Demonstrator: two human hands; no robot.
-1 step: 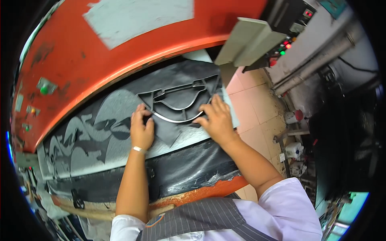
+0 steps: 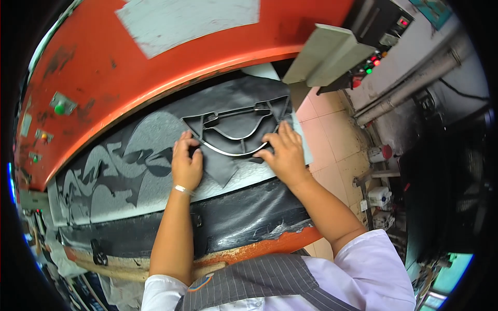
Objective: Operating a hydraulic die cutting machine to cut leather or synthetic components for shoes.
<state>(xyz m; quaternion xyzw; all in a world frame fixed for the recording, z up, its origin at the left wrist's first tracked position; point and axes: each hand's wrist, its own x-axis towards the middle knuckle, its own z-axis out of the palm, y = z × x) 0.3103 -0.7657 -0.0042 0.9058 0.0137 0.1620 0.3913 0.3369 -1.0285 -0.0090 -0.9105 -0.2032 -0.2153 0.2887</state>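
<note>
Change noted: the view has swung slightly; left hand (image 2: 187,166), metal frame (image 2: 240,138) and right hand (image 2: 286,160) keep the same positions relative to one another; in my judgement this means the placement is being steadied, with no shift or lift evident.

Survey from the left: an orange machine body (image 2: 98,67) arches across the far side, with a green button (image 2: 59,109) on its face; below it, curved grey shapes (image 2: 153,132) show within the dark sheet (image 2: 207,101), spread on a pale board (image 2: 254,173); the black-covered front of the counter (image 2: 244,215) runs along the near side. The left hand, a pale band (image 2: 181,189) at its wrist, sits at the frame's lower left; thumb and fingers are parted, the fingertips at or just beside the rim (contact cannot be confirmed).

The frame lies flat on the dark sheet, between the hands and mostly beyond them, its long curved edge toward the person; the hands are apart. The right hand stands at the lower right, thumb and index finger about the rim; whether they pinch it cannot be told. Further right: a bent pale panel (image 2: 332,57); tiled floor (image 2: 327,135) beneath.
</note>
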